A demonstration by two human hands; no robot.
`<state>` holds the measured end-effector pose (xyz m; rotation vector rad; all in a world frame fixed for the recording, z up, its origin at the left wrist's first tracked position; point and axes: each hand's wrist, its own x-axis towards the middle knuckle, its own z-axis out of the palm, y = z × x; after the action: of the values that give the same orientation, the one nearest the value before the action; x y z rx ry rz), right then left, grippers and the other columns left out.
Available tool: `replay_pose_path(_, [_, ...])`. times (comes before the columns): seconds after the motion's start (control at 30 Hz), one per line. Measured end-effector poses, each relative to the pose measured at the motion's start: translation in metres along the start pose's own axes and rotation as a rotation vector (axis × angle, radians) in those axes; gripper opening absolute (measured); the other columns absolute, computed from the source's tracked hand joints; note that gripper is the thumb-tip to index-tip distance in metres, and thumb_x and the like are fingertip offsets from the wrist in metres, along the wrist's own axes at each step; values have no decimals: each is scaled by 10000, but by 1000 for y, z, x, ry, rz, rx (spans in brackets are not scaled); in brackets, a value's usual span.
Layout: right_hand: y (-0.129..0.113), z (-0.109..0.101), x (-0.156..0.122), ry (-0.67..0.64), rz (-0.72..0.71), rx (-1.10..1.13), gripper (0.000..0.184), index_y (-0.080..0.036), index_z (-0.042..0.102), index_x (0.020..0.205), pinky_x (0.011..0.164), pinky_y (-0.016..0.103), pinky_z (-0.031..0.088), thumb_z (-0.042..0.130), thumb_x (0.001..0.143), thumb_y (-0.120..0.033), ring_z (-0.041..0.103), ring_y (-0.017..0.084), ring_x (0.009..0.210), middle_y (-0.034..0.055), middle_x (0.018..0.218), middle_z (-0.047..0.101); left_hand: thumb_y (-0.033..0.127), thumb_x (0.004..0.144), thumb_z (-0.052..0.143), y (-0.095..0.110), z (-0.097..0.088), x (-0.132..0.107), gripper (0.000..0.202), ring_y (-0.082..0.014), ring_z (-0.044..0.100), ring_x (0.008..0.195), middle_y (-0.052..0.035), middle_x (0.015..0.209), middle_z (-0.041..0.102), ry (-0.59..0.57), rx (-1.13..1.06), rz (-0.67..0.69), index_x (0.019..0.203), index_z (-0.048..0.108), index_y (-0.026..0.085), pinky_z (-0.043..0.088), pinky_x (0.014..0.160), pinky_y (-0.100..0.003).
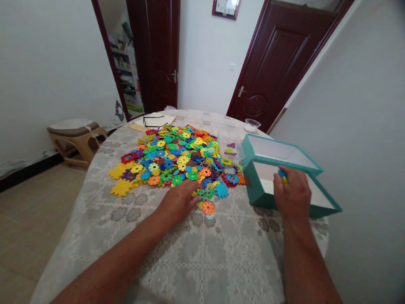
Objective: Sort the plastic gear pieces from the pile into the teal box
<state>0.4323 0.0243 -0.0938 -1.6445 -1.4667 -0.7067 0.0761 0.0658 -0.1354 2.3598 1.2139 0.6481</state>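
Observation:
A heap of colourful plastic snowflake discs (172, 147) covers the middle of the table. At the heap's near edge is my left hand (179, 198), its fingers curled down among the discs. A bit of yellow shows between thumb and fingers; whether it is gripped is hard to see. Close by lies an orange snowflake disc (208, 207). My right hand (292, 190) is closed on blue and yellow snowflake discs (282, 174), above the near compartment of a teal box (262, 198). The box stands with its white inside showing, and my hand hides part of it.
Eyeglasses (155, 121) lie on paper at the far left. A clear tray (230, 147) with purple and green triangular pieces sits between heap and box. Behind the box is a clear plastic bowl (252, 124). A stool (76, 139) stands left of the round table.

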Motion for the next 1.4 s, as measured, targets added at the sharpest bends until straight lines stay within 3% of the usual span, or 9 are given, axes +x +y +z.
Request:
replay_pose_path(0.13, [2, 5, -2, 30, 29, -29, 298, -154, 688, 1189, 1016, 505, 479, 588, 927, -256, 596, 318, 1138, 171, 1197, 659, 207, 940, 587, 2, 11, 3, 356, -232, 638, 1129, -71, 1283, 638, -102, 182, 62, 1289, 633, 260, 527, 881, -330])
replay_pose_path(0.23, [-22, 3, -7, 41, -8, 82, 241, -177, 675, 1165, 980, 480, 498, 564, 964, -249, 599, 300, 1139, 149, 1192, 658, 198, 953, 558, 3, 16, 8, 296, -231, 645, 1081, -64, 1216, 648, -136, 293, 94, 1227, 650, 259, 524, 793, -311])
replay_pose_path(0.37, [-76, 5, -32, -365, -209, 397, 170, -207, 642, 1140, 902, 389, 534, 553, 1003, -254, 634, 237, 1025, 100, 1105, 673, 187, 983, 515, 2, 22, 10, 199, -228, 645, 1014, -67, 1099, 669, -120, 407, 101, 1116, 658, 226, 511, 785, -310])
replay_pose_path(0.5, [-119, 12, -63, -811, -327, 378, 186, -221, 637, 1140, 922, 386, 512, 618, 989, -328, 614, 259, 1078, 102, 1134, 656, 170, 988, 516, -2, 22, 10, 163, -234, 640, 1010, -80, 1074, 684, -109, 419, 105, 1084, 645, 199, 514, 847, -334])
replay_pose_path(0.73, [-131, 22, -73, -1030, -205, 333, 165, -200, 615, 1056, 811, 320, 446, 665, 948, -313, 601, 217, 966, 63, 1062, 621, 160, 1001, 460, 0, 14, 9, 195, -232, 646, 1034, -87, 1052, 689, -76, 350, 20, 1075, 638, 186, 521, 883, -342])
replay_pose_path(0.9, [-127, 26, -75, -961, -259, 370, 105, -195, 591, 993, 755, 310, 412, 636, 934, -270, 577, 206, 893, 52, 990, 600, 334, 980, 575, 10, 14, 4, 186, -261, 614, 1077, -98, 1134, 652, -61, 331, 109, 1105, 636, 210, 534, 892, -372])
replay_pose_path(1.17, [-118, 38, -75, -856, -261, 395, 158, -201, 623, 960, 764, 306, 446, 481, 1029, -193, 612, 200, 863, 58, 920, 641, 184, 982, 537, 11, 26, 10, 151, -263, 605, 1043, -116, 1081, 648, -97, 438, 154, 1055, 669, 189, 535, 848, -366])
replay_pose_path(1.27, [-113, 32, -64, -654, -244, 454, 165, -200, 648, 1080, 808, 321, 486, 492, 1028, -193, 644, 207, 900, 69, 973, 688, 147, 987, 507, 12, 25, 11, 179, -263, 622, 1007, -128, 1069, 654, -135, 451, 168, 1073, 663, 166, 536, 824, -370])
replay_pose_path(1.4, [-91, 13, -35, -183, -177, 396, 192, -210, 664, 1159, 899, 376, 515, 543, 1011, -204, 652, 230, 990, 84, 1043, 704, 114, 981, 497, 13, 23, 11, 184, -262, 625, 1007, -126, 1077, 652, -142, 472, 152, 1079, 647, 153, 539, 827, -371])
